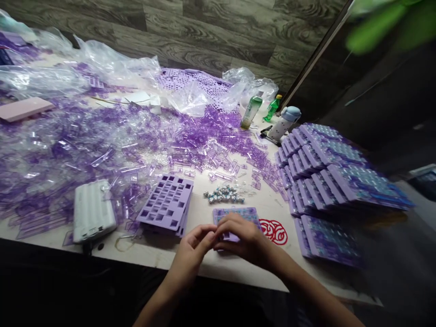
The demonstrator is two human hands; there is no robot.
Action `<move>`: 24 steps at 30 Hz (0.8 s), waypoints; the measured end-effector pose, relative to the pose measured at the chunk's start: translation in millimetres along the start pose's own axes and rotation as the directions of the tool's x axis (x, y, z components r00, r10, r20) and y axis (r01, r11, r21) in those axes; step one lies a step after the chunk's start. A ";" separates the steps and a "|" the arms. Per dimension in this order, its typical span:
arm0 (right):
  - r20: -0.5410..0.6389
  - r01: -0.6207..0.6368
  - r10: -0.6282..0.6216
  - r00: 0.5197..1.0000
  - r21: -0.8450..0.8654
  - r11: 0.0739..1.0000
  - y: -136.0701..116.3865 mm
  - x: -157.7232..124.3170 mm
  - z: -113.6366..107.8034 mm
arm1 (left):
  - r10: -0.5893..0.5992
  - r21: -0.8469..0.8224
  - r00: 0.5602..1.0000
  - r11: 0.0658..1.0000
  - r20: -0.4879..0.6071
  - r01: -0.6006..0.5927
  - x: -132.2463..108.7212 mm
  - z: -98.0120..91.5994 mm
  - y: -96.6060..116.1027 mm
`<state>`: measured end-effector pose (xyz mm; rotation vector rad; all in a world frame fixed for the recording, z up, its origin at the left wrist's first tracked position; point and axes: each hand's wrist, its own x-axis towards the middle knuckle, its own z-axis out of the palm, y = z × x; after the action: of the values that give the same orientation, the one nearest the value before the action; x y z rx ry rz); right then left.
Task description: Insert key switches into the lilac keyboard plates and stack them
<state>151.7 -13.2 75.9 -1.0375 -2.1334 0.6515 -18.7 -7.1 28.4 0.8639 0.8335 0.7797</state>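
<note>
My left hand (195, 249) and my right hand (242, 236) meet at the fingertips near the table's front edge. Both are closed in a pinch; whatever sits between the fingers is too small to make out. Under and behind my right hand lies a purple panel (252, 212) with bluish clear parts in it, partly hidden by the hand. Just beyond it is a small pile of metallic pieces (224, 195). To the left, a stack of purple plates with square holes (166, 202) rests on the table. A red ring-patterned mark (273, 231) shows right of the panel.
Loose clear purple pieces (204, 136) cover much of the table. A white box-shaped device (93, 211) stands front left. Stacked purple panels (316, 181) rise at the right. Behind are a green-labelled bottle (252, 110), a small green bottle (272, 109), a flask (284, 123) and plastic bags (116, 63).
</note>
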 end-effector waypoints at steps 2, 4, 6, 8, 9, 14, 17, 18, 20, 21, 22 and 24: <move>-0.030 0.010 -0.011 0.999 -0.016 1.000 -2.1 -6.7 3.1 | -0.045 -0.055 0.999 0.997 0.002 0.045 -0.7 4.2 1.3; -0.061 -0.003 0.004 0.998 0.009 1.000 -0.4 -10.2 3.4 | -0.063 -0.101 0.998 0.993 -0.022 0.061 -1.1 6.7 -0.2; -0.110 -0.029 0.033 0.993 0.036 0.999 2.4 -12.9 2.6 | -0.062 -0.138 0.996 0.989 -0.057 0.054 -1.0 7.4 -3.1; -0.154 -0.035 0.042 0.987 0.049 0.998 4.8 -16.2 2.8 | -0.043 -0.161 0.997 0.986 -0.066 0.032 -0.5 7.2 -6.1; -0.165 -0.030 0.039 0.985 0.052 0.998 5.6 -18.0 3.6 | -0.033 -0.169 0.998 0.985 -0.060 0.022 -0.1 7.3 -7.2; -0.200 0.012 -0.006 0.980 0.030 0.999 5.4 -24.5 10.2 | -0.002 -0.168 0.998 0.986 -0.069 -0.009 0.7 11.5 -9.0; -0.221 0.032 -0.026 0.975 0.023 0.999 4.8 -24.4 10.0 | 0.039 -0.057 0.997 0.997 -0.064 -0.043 0.5 13.6 -7.2; -0.225 0.026 -0.021 0.974 0.017 1.000 5.1 -24.1 8.5 | 0.078 0.021 0.995 0.997 -0.061 -0.077 0.4 12.9 -6.6; -0.224 -0.004 0.001 0.975 -0.016 1.000 7.7 -24.4 3.9 | 0.207 0.245 0.976 0.952 -0.062 -0.186 0.3 8.6 -6.3; -0.210 -0.021 0.011 0.978 -0.043 0.999 9.9 -25.0 1.3 | 0.297 0.376 0.953 0.891 -0.055 -0.256 0.4 5.2 -6.9; -0.189 -0.035 0.021 0.982 -0.074 0.997 12.7 -26.1 -1.0 | 0.388 0.503 0.921 0.803 -0.032 -0.321 0.8 1.4 -7.9; -0.127 -0.054 0.035 0.991 -0.148 0.988 19.6 -29.1 -3.8 | 0.517 0.691 0.852 0.589 0.076 -0.419 1.7 -6.0 -11.1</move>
<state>177.5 -25.5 55.1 -1.1792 -2.0807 0.4391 -20.4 -8.5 15.8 1.7844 1.0538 1.0142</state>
